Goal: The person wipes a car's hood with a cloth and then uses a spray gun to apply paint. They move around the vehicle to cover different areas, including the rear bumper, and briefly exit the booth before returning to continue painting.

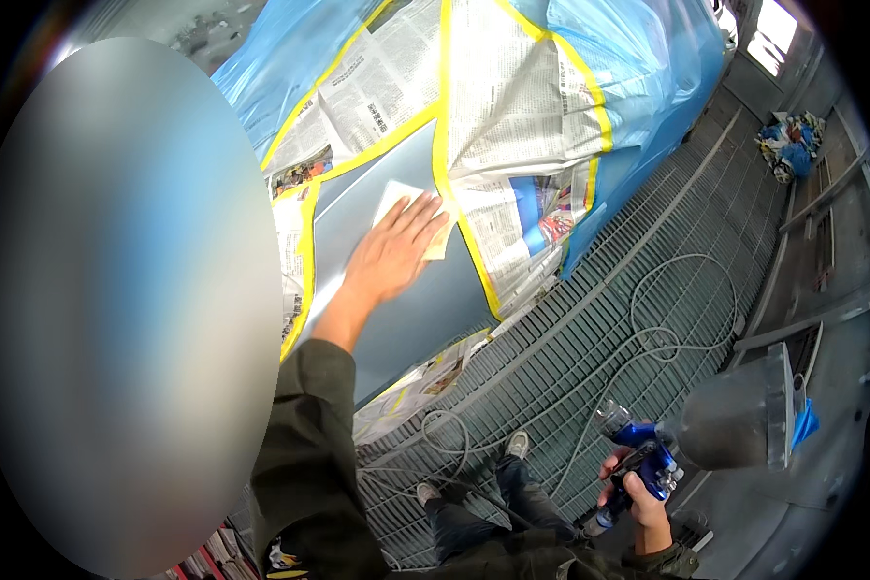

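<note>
Your left hand (393,253) lies flat, fingers spread, pressing a small pale folded wiping cloth (403,198) against the bare grey-blue painted metal panel (411,309), near the panel's upper edge. Your right hand (638,498) is closed round the grip of a blue spray gun with a grey metal cup (681,440), held low and well apart from the panel. Yellow masking tape (443,116) borders the panel; sheets of newspaper masking (512,106) and blue plastic sheeting (638,58) cover what lies beyond. A pale air hose (648,333) loops over the grey steel grate floor (590,329). Judged from this, wipe with even, overlapping strokes up to the taped edges, keeping the gun pointed away.
</note>
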Tool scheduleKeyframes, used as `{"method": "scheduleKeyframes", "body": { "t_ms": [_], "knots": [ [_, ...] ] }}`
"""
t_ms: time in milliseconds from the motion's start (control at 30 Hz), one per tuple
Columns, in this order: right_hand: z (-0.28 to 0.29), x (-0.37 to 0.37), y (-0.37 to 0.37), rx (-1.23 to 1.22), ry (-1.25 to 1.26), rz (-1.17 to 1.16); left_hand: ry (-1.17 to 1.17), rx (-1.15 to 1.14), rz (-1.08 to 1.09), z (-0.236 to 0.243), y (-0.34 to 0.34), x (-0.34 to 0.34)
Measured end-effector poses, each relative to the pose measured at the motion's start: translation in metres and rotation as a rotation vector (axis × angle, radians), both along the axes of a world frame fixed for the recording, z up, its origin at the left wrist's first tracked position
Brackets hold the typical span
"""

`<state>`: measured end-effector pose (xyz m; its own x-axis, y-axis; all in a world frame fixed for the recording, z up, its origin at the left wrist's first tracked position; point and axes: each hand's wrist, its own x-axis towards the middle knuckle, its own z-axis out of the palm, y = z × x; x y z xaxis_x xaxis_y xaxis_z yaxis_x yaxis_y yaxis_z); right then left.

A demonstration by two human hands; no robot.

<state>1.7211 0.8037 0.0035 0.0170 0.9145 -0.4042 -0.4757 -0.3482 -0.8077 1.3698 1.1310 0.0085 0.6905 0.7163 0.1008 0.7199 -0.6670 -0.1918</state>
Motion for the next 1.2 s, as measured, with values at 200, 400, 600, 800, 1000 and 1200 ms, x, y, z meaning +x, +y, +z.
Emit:
{"method": "scheduleKeyframes", "body": {
  "t_ms": [200,400,600,800,1000,1200],
  "knots": [
    [-0.010,0.011,-0.003,0.009,0.014,-0.007,0.087,0.046,0.004,0.050,0.008,-0.033],
    [-0.017,0.016,0.002,-0.008,0.088,0.041,0.051,0.269,0.201,0.048,-0.001,-0.048],
    [-0.019,0.010,0.001,0.018,0.104,0.014,0.176,0.011,-0.042,0.006,0.006,0.019],
    [-0.019,-0.011,-0.014,0.045,0.047,-0.035,0.067,0.091,0.200,-0.038,-0.053,-0.010],
    [-0.020,-0.053,-0.030,0.104,-0.006,0.041,-0.084,0.099,0.418,-0.058,-0.172,-0.108],
    [-0.018,-0.115,-0.066,0.125,-0.058,0.156,-0.015,0.065,0.670,-0.073,-0.302,-0.230]
  ]
}}
